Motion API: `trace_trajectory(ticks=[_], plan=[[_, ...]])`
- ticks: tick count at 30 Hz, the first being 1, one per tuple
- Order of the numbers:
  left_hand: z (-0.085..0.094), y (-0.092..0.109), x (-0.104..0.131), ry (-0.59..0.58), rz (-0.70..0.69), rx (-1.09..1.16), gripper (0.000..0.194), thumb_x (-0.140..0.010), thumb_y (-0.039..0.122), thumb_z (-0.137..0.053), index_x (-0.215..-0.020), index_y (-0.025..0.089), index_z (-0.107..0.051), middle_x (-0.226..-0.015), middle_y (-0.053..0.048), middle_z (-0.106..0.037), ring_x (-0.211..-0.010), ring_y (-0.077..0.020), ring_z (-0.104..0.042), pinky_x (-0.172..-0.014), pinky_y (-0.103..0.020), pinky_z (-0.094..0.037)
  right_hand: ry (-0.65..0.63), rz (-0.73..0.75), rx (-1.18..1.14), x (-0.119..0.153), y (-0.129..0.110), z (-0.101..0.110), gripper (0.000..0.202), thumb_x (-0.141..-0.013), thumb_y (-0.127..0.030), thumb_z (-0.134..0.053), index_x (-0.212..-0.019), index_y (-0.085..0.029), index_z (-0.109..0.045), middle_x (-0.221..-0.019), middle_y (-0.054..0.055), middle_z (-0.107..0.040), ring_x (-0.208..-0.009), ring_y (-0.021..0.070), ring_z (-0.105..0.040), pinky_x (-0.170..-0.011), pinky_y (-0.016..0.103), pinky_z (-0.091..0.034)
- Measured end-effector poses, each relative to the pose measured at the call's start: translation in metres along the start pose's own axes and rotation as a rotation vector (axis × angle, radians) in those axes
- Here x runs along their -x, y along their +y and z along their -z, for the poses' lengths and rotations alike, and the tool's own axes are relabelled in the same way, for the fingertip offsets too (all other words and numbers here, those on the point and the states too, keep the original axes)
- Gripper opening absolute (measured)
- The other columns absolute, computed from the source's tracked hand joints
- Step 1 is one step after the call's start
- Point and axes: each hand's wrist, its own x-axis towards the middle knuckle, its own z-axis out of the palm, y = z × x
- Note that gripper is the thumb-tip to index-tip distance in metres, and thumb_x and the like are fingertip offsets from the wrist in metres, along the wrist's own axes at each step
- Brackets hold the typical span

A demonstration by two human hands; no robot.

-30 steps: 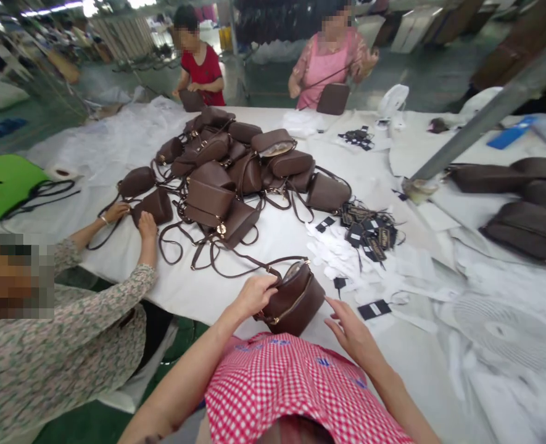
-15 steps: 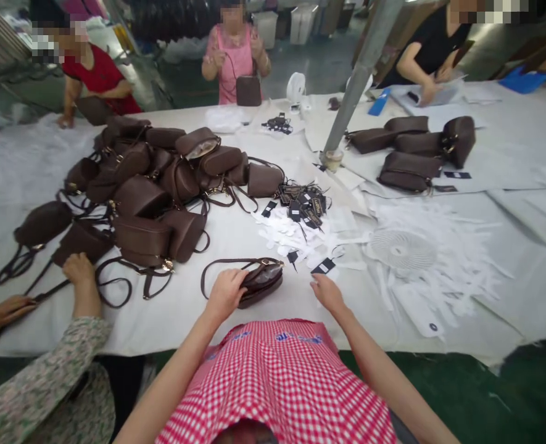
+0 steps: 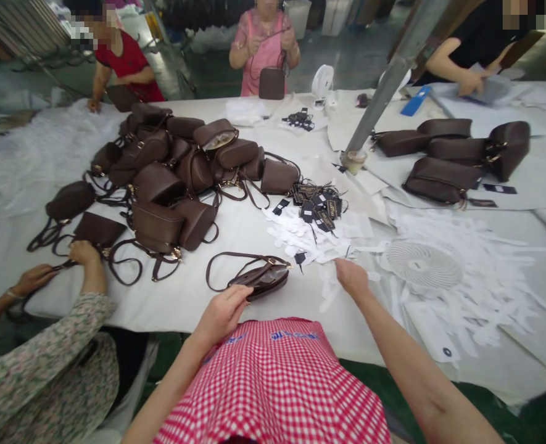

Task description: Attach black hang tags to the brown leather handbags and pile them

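From my feed I get soft, fairly bright light on the white table (image 3: 300, 320), though I can't see its source. Shadows are faint, and the near bag (image 3: 267, 285) shows a mild sheen. The floor (image 3: 208, 71) at the far side is dimmer, with pale reflections. White strips (image 3: 490, 290) at the right wash together. Far details look soft, faces are pixelated, and my wide view stretches things towards the edges.

Tags (image 3: 318, 205) lie on the table (image 3: 161, 305) between the heaped bags (image 3: 158, 184) and the fan (image 3: 423, 265)
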Motion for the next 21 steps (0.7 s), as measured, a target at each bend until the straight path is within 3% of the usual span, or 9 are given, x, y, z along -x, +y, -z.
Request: trace_trajectory(ticks=[3,5,8,11,13,15,17,19,21], plan=[[-0.004,0.015,-0.007,-0.119,0.004,0.208,0.028,-0.091,0.013,-0.049,-0.115,0.018,-0.061,-0.11,-0.01,-0.067,-0.105,-0.0188,-0.062,-0.091,-0.032,-0.053,0.089,-0.067,-0.075,0.0,0.01,0.041,0.027,-0.095,-0.027,-0.04,-0.094,-0.016,-0.065,-0.072,0.01,-0.066,-0.065,0.0207,-0.062,-0.057,0.028,-0.038],[-0.009,0.025,-0.017,-0.12,0.051,0.314,0.03,-0.089,0.015,-0.052,-0.118,0.019,-0.061,-0.122,-0.012,-0.063,-0.106,-0.0201,-0.062,-0.087,-0.032,-0.053,0.116,-0.019,-0.322,0.009,0.005,0.068,0.026,-0.093,-0.033,-0.044,-0.091,-0.018,-0.065,-0.07,0.006,-0.066,-0.065,0.02,-0.063,-0.058,0.028,-0.043],[-0.017,0.036,-0.038,-0.129,0.162,0.482,0.054,-0.084,0.018,-0.059,-0.137,0.023,-0.046,-0.142,-0.015,-0.047,-0.089,-0.0163,-0.064,-0.073,-0.028,-0.054,0.025,0.092,-0.804,0.031,-0.021,0.103,0.033,-0.092,-0.045,-0.044,-0.085,-0.019,-0.064,-0.072,0.001,-0.067,-0.062,0.0164,-0.064,-0.061,0.028,-0.051],[-0.028,0.044,-0.057,-0.204,0.229,0.6,0.08,-0.078,0.021,-0.067,-0.148,0.022,-0.028,-0.133,-0.016,-0.054,-0.075,-0.0129,-0.062,-0.068,-0.026,-0.051,-0.066,0.103,-1.094,0.051,-0.054,0.124,0.038,-0.088,-0.054,-0.05,-0.083,-0.019,-0.064,-0.071,0.0,-0.067,-0.059,0.0144,-0.063,-0.058,0.027,-0.056],[-0.035,0.046,-0.063,-0.271,0.27,0.649,0.08,-0.076,0.024,-0.069,-0.146,0.019,-0.032,-0.114,-0.011,-0.064,-0.068,-0.0118,-0.059,-0.065,-0.025,-0.049,-0.09,0.082,-1.204,0.06,-0.07,0.131,0.038,-0.085,-0.056,-0.055,-0.083,-0.019,-0.064,-0.071,0.0,-0.067,-0.058,0.0141,-0.063,-0.057,0.027,-0.057],[-0.041,0.045,-0.063,-0.341,0.324,0.702,0.055,-0.08,0.026,-0.064,-0.132,0.016,-0.051,-0.092,-0.005,-0.067,-0.062,-0.0106,-0.055,-0.06,-0.022,-0.045,-0.101,0.056,-1.272,0.065,-0.076,0.132,0.038,-0.084,-0.056,-0.057,-0.082,-0.019,-0.064,-0.072,0.001,-0.068,-0.058,0.0145,-0.063,-0.057,0.028,-0.058],[-0.043,0.041,-0.056,-0.363,0.387,0.709,0.026,-0.086,0.029,-0.056,-0.103,0.013,-0.066,-0.074,-0.001,-0.063,-0.06,-0.01,-0.052,-0.058,-0.02,-0.042,-0.088,0.017,-1.294,0.069,-0.071,0.127,0.036,-0.084,-0.055,-0.058,-0.083,-0.019,-0.064,-0.074,0.001,-0.069,-0.06,0.0152,-0.064,-0.058,0.029,-0.059],[-0.043,0.034,-0.043,-0.316,0.444,0.673,0.025,-0.089,0.031,-0.05,-0.082,0.013,-0.068,-0.068,0.0,-0.061,-0.061,-0.0099,-0.051,-0.059,-0.02,-0.041,-0.06,-0.041,-1.276,0.072,-0.059,0.119,0.035,-0.084,-0.054,-0.058,-0.087,-0.019,-0.065,-0.078,0.002,-0.07,-0.063,0.016,-0.065,-0.061,0.03,-0.06],[-0.041,0.027,-0.029,-0.246,0.471,0.633,0.028,-0.089,0.03,-0.049,-0.076,0.013,-0.067,-0.071,-0.001,-0.064,-0.065,-0.0105,-0.053,-0.064,-0.02,-0.042,-0.039,-0.089,-1.212,0.074,-0.046,0.108,0.036,-0.085,-0.053,-0.056,-0.09,-0.019,-0.065,-0.08,0.003,-0.07,-0.066,0.0175,-0.067,-0.063,0.032,-0.06]])
